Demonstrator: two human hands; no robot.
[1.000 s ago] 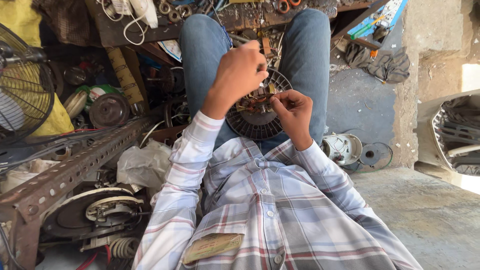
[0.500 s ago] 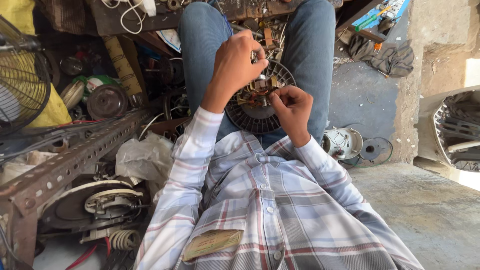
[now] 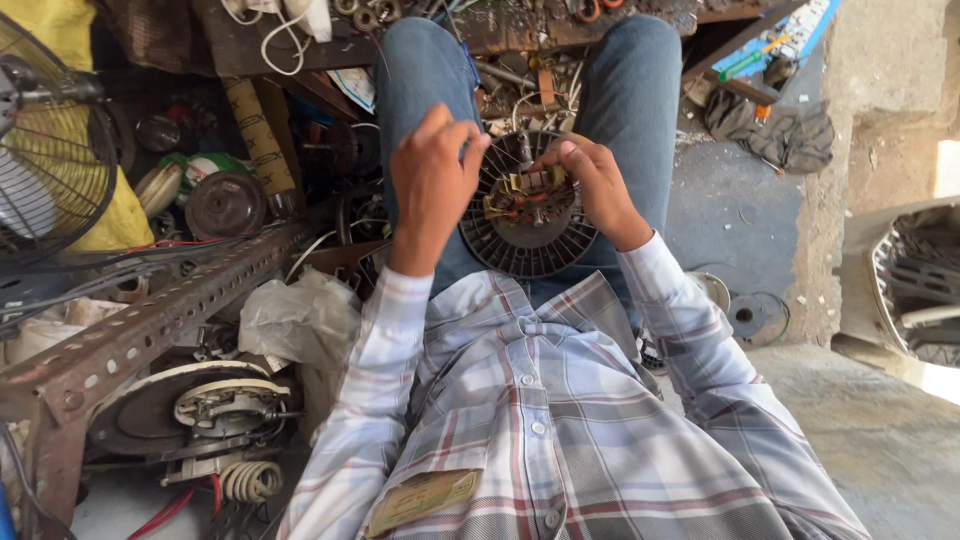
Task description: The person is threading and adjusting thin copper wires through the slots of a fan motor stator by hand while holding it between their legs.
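Gripping a round, finned fan motor (image 3: pixel 527 215) on the lap, the left hand (image 3: pixel 432 180) curls its fingers over the rim while the right hand (image 3: pixel 590 178) pinches at the copper-wound core between them.

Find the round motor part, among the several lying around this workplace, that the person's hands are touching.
It is the dark ribbed disc on the person's lap, with copper windings at its centre. The left hand and right hand touch it; the others lie untouched.

hands: 2 (image 3: pixel 432 185) (image 3: pixel 595 185) | round motor core: 1 (image 3: pixel 525 205) | wire fan guard: 1 (image 3: pixel 55 140) | slotted angle bar: 1 (image 3: pixel 150 320)
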